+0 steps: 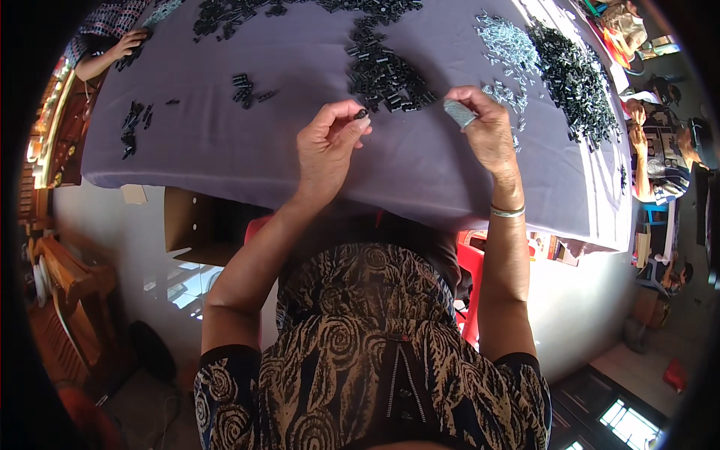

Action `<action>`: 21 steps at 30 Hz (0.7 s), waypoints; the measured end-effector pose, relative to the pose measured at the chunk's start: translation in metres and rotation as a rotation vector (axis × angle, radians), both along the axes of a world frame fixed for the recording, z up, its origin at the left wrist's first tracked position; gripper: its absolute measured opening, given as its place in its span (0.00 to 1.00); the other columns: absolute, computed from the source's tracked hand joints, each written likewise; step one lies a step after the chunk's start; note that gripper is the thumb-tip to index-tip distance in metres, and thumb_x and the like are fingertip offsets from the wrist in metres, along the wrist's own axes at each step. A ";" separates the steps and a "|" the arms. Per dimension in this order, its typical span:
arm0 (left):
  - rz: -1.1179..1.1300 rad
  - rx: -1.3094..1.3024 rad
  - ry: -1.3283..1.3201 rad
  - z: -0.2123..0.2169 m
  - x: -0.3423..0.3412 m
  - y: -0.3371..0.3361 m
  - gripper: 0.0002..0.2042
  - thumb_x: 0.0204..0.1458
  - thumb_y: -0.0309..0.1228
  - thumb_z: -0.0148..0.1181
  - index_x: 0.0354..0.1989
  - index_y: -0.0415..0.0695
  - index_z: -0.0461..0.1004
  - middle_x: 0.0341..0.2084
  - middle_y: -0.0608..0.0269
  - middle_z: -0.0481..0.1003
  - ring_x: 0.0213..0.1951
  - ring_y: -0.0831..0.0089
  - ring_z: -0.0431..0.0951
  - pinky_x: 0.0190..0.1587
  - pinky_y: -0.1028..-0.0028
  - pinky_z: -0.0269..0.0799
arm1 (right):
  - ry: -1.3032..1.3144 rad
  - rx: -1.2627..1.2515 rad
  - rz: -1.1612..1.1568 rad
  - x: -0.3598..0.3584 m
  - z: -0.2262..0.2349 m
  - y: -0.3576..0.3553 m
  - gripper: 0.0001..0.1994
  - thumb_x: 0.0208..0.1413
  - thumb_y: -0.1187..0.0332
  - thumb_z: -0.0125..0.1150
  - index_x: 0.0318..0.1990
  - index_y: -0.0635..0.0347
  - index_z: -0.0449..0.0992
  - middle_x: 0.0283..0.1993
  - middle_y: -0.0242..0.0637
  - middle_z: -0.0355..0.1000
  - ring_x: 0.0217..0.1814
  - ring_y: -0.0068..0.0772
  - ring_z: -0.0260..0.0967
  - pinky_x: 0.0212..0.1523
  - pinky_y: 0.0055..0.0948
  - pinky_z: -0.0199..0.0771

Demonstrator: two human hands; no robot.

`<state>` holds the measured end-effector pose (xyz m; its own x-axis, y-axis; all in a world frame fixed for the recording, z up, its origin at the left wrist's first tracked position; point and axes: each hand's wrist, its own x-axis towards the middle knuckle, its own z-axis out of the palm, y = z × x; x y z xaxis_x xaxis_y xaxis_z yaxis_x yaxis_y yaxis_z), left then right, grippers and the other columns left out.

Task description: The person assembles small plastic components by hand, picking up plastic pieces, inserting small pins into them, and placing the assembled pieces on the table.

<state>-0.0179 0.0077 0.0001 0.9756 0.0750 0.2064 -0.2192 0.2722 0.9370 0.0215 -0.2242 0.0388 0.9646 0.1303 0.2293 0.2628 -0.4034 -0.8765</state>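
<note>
Hands raised over the grey-clothed surface [225,157]. Left hand [324,150] pinches a small black part [361,115] at thumb and fingertip, other fingers curled. Right hand [486,127] closed around a grey piece [459,113], possibly metal; a bangle [508,212] on the wrist. Beyond, black parts heap [386,75]; farther right, silvery pieces [506,41].

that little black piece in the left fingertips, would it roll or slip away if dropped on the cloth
Probably light: the left hand pinches the black piece with fingertips alone. It looks short and rounded, so it might roll a little, though the cloth would likely damp that; similar pieces in the pile lie scattered yet settled. Being small and smooth-looking, it may slip easily.
</note>
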 end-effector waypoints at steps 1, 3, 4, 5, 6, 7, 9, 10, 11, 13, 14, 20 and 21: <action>0.001 -0.002 0.001 0.000 0.001 0.001 0.07 0.52 0.19 0.57 0.40 0.38 0.73 0.33 0.65 0.74 0.32 0.78 0.75 0.30 0.81 0.69 | -0.015 -0.061 0.006 0.000 -0.002 0.003 0.06 0.51 0.79 0.59 0.37 0.63 0.75 0.30 0.27 0.72 0.32 0.15 0.66 0.36 0.17 0.67; 0.037 0.009 -0.009 0.001 0.004 0.006 0.07 0.52 0.20 0.57 0.40 0.38 0.73 0.33 0.66 0.73 0.32 0.79 0.75 0.30 0.81 0.69 | -0.048 -0.109 -0.005 0.002 -0.002 0.008 0.07 0.50 0.78 0.60 0.37 0.62 0.75 0.30 0.30 0.73 0.32 0.18 0.68 0.36 0.19 0.68; 0.076 0.028 0.006 0.004 0.006 0.010 0.07 0.53 0.20 0.57 0.40 0.39 0.73 0.32 0.66 0.73 0.32 0.79 0.75 0.30 0.81 0.69 | -0.038 -0.143 -0.038 0.003 -0.003 0.008 0.08 0.48 0.80 0.58 0.37 0.62 0.75 0.31 0.32 0.73 0.32 0.20 0.69 0.37 0.20 0.69; 0.114 0.048 0.022 0.005 0.008 0.014 0.06 0.53 0.21 0.57 0.39 0.39 0.73 0.32 0.66 0.73 0.32 0.79 0.75 0.30 0.81 0.69 | -0.028 -0.176 -0.072 0.003 -0.004 0.009 0.10 0.47 0.82 0.57 0.38 0.63 0.75 0.31 0.33 0.73 0.32 0.22 0.70 0.37 0.21 0.70; 0.133 0.032 0.009 0.003 0.010 0.017 0.06 0.53 0.22 0.57 0.40 0.39 0.73 0.32 0.67 0.73 0.32 0.79 0.75 0.31 0.81 0.69 | -0.028 -0.175 -0.067 0.004 -0.004 0.010 0.10 0.47 0.82 0.57 0.38 0.63 0.75 0.31 0.33 0.73 0.32 0.22 0.70 0.37 0.21 0.70; 0.138 0.033 0.010 0.003 0.012 0.018 0.06 0.53 0.22 0.57 0.40 0.39 0.73 0.32 0.67 0.73 0.32 0.79 0.75 0.31 0.81 0.69 | -0.071 -0.187 -0.061 0.005 -0.004 0.011 0.12 0.45 0.84 0.55 0.38 0.63 0.74 0.32 0.34 0.73 0.32 0.24 0.70 0.37 0.22 0.70; 0.120 0.040 0.029 0.006 0.011 0.018 0.07 0.53 0.22 0.57 0.40 0.39 0.73 0.33 0.66 0.73 0.32 0.79 0.75 0.31 0.81 0.69 | -0.107 -0.197 -0.047 0.004 -0.005 0.014 0.14 0.43 0.86 0.52 0.38 0.63 0.74 0.32 0.35 0.73 0.32 0.26 0.71 0.37 0.22 0.70; 0.126 0.042 0.033 0.005 0.009 0.017 0.07 0.53 0.22 0.57 0.40 0.39 0.73 0.33 0.66 0.73 0.32 0.79 0.75 0.31 0.81 0.69 | -0.114 -0.202 -0.043 0.001 -0.004 0.015 0.15 0.42 0.87 0.50 0.38 0.63 0.74 0.32 0.36 0.73 0.32 0.27 0.71 0.38 0.22 0.70; 0.110 0.027 0.030 0.004 0.009 0.016 0.07 0.53 0.22 0.57 0.40 0.39 0.73 0.33 0.66 0.73 0.32 0.79 0.75 0.31 0.81 0.69 | -0.125 -0.206 -0.039 0.001 -0.002 0.018 0.17 0.40 0.88 0.48 0.38 0.63 0.74 0.33 0.37 0.73 0.32 0.28 0.71 0.38 0.23 0.71; 0.100 0.019 0.026 0.002 0.011 0.016 0.07 0.53 0.21 0.56 0.40 0.39 0.73 0.33 0.66 0.73 0.33 0.79 0.75 0.31 0.81 0.69 | -0.140 -0.203 -0.027 0.001 -0.001 0.019 0.17 0.41 0.88 0.48 0.38 0.63 0.74 0.32 0.37 0.73 0.32 0.28 0.72 0.38 0.23 0.71; 0.103 0.021 0.024 0.002 0.011 0.016 0.07 0.53 0.21 0.56 0.40 0.39 0.73 0.33 0.66 0.73 0.33 0.79 0.75 0.31 0.81 0.69 | -0.154 -0.205 -0.021 0.000 0.000 0.020 0.16 0.41 0.88 0.48 0.38 0.63 0.74 0.32 0.37 0.72 0.33 0.28 0.72 0.38 0.23 0.71; 0.136 -0.020 0.005 0.001 0.010 0.017 0.07 0.53 0.21 0.56 0.40 0.39 0.73 0.33 0.66 0.73 0.33 0.79 0.75 0.31 0.81 0.69 | -0.157 -0.185 0.096 0.006 0.002 0.041 0.11 0.45 0.84 0.57 0.36 0.61 0.75 0.33 0.38 0.72 0.33 0.32 0.73 0.36 0.26 0.71; 0.136 -0.024 0.004 0.000 0.011 0.017 0.07 0.53 0.21 0.56 0.40 0.39 0.73 0.33 0.66 0.73 0.33 0.79 0.75 0.31 0.81 0.69 | -0.177 -0.184 0.132 0.009 0.003 0.046 0.11 0.45 0.84 0.57 0.36 0.61 0.75 0.33 0.38 0.72 0.33 0.33 0.73 0.36 0.27 0.71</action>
